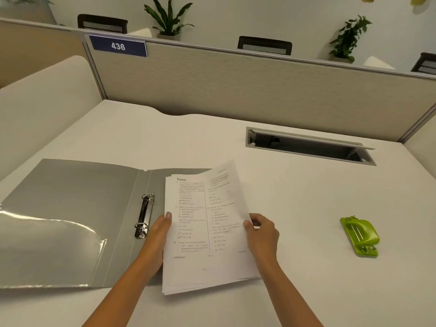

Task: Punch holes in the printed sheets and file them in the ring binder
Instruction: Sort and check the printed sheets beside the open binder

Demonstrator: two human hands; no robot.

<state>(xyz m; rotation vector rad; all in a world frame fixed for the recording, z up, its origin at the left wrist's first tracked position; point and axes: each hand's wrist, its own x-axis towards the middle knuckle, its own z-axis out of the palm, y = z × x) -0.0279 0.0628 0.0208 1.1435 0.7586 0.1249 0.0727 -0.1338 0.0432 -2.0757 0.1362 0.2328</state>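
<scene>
Both forearms come up from the bottom edge, cut off above the wrists. Left hand (160, 230) grips the left edge of the printed sheets (207, 232), thumb laid on top and the other fingers hidden under the paper. Right hand (262, 232) pinches the right edge, thumb on the page and fingers curled behind it. The stack's long axis runs away from the person, heading at the far end; its near corners are fanned, its far right corner lifts and blurs, and the print is too soft to read. The stack covers most of the right cover of the open grey ring binder (70, 220), which lies flat on the white desk (283, 197), its rings (145, 214) just left of the sheets. A green hole punch (359, 236) sits well apart, to the right.
</scene>
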